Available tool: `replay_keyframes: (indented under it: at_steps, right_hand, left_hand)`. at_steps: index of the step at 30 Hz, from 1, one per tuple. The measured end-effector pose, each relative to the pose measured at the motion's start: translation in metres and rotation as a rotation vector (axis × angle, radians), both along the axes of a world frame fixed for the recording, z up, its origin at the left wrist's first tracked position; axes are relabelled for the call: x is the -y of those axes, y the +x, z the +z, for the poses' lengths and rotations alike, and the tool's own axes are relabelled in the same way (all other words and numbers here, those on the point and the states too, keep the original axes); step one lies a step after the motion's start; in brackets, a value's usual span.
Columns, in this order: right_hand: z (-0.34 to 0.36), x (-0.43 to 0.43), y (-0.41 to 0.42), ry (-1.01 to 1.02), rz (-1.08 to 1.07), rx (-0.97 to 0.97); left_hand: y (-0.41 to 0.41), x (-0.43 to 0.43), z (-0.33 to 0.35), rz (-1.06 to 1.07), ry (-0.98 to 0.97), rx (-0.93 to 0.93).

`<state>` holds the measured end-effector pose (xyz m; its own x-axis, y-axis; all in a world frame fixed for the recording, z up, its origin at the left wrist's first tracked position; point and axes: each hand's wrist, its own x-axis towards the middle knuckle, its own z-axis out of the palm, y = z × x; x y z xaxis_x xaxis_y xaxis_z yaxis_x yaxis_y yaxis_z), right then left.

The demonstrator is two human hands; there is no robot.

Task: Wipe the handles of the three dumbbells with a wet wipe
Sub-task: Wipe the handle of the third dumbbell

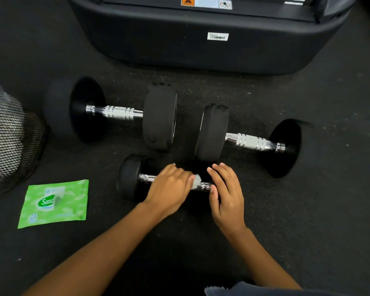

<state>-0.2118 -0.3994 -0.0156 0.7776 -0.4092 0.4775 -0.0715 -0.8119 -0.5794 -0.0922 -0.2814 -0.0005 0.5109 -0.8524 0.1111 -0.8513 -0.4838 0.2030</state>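
Hands work the small dumbbell (132, 178) nearest us on the floor (308, 210): our left grip (170, 188) closes around the white wet wipe (197, 180) on its chrome handle (203, 186), while our right grip (228, 194) rests open-fingered over the far weight. Two larger dumbbells (115, 112) (252, 142) lie just beyond.
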Motion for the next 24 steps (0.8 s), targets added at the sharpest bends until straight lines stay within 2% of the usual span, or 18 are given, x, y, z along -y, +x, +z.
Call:
replay_keyframes:
  at_steps: [6,11,14,18,24]
  right_hand:
    - [0.002,0.001,-0.001,0.026,0.015,0.013]
    - [0.0,0.001,0.002,0.06,0.016,0.026]
    - [-0.001,0.001,0.001,0.057,0.019,0.026]
    - [0.001,0.002,0.0,0.053,0.022,0.024]
    - [-0.001,0.001,0.001,0.052,0.002,0.017]
  left_hand:
    - [-0.003,-0.004,0.003,-0.215,-0.045,-0.043]
    - [0.001,0.0,0.002,-0.107,0.011,-0.062]
    - [-0.016,0.015,0.0,-0.149,-0.004,-0.054]
    - [0.001,-0.005,0.0,-0.259,-0.086,-0.061]
    - [-0.007,0.001,-0.001,-0.216,-0.117,-0.106]
